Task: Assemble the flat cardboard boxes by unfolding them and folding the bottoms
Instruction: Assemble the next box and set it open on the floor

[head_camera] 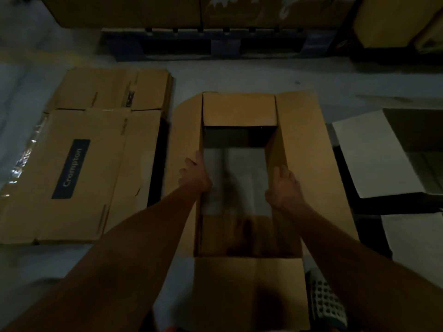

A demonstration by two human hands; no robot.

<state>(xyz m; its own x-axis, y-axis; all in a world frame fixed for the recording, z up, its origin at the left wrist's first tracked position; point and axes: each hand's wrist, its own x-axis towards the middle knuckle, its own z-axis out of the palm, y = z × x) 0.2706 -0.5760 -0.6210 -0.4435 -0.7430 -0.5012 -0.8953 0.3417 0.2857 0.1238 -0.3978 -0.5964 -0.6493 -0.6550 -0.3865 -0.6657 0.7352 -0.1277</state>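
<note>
Your left hand [195, 174] and right hand [284, 185] gripped the box's [309, 149] long walls, its axis running away from you.

Both arms are bare from wrist to the picture's lower edge, with no sleeve, watch, band or glove on either. The left hand [195, 174] and the right hand [284, 185] wear no rings that the dim, blurred light lets one make out. At the lower right, under the right forearm, shows a bit of dark footwear [327, 305] dotted with pale round spots
</note>
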